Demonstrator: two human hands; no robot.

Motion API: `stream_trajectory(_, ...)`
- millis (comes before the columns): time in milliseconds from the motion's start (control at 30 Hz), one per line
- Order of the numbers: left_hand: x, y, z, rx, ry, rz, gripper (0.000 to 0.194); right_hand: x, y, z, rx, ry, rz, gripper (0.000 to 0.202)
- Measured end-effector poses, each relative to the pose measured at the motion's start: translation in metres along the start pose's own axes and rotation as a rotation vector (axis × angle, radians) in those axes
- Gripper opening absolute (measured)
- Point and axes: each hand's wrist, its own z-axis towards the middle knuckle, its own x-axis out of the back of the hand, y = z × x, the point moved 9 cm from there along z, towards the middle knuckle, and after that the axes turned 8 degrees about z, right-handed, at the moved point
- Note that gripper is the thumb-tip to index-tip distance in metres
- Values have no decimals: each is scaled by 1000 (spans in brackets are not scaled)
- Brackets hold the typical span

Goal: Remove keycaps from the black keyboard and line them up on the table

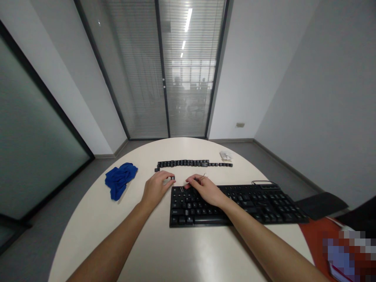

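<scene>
A black keyboard [246, 201] lies on the round table, its upper left part showing bare spots where keycaps are off. Just beyond its top left corner, my left hand [157, 188] is closed, pinching a small dark keycap [172, 178] at the fingertips. My right hand [205, 190] is closed over the keyboard's upper left area. From its fingers stick thin wire ends, those of a wire keycap puller [181, 188]. Loose keycaps [183, 163] stand in a long row beyond both hands, with one keycap [157, 170] below the row's left end.
A crumpled blue cloth [121, 179] lies at the table's left. A small clear plastic bag [226, 155] sits at the back right. The keyboard's cable [264, 181] loops behind it. A dark chair part [323, 205] and a red surface [314, 235] are beyond the right edge.
</scene>
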Motion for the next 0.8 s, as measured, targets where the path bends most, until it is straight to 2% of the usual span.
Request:
stream_trajectory(100,3,-20,-1,85,27,149,11,0,0,0,-9,-3,-7,32)
stream_trajectory(233,-6,-36,-2,179,-99,299,14,0,1,0,-5,-10,7,32)
stream_trajectory(800,-10,-39,-3,246,-128,331,21,-1,0,1,46,-23,10,37)
